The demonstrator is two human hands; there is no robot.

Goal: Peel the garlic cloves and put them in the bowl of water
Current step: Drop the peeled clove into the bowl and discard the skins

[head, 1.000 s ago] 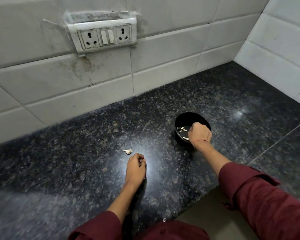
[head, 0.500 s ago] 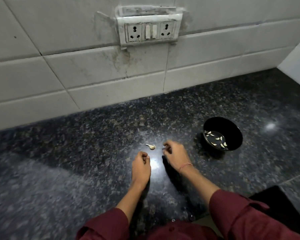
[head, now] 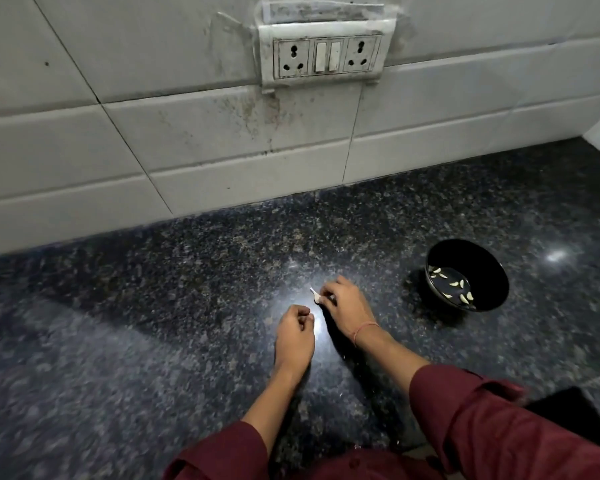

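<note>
The right hand [head: 343,306] hovers low over the middle of the desk [head: 153,306], its fingertips pinching an unpeeled garlic clove [head: 314,294] whose pale tip sticks out to the left, right at the surface. Just nearer the front edge, almost touching it, the left hand [head: 295,332] rests with fingers curled into a fist, nothing visible in it. A red thread [head: 364,329] circles the right wrist, and maroon sleeves [head: 482,427] cover both forearms. Well apart to the right stands the black bowl [head: 492,265], with peeled cloves [head: 451,285] lying in its water. The desk is dark speckled polished stone with bright glare spots. Along its back edge rises a wall of stained white tiles [head: 187,133] carrying a grimy socket panel [head: 321,51].
</note>
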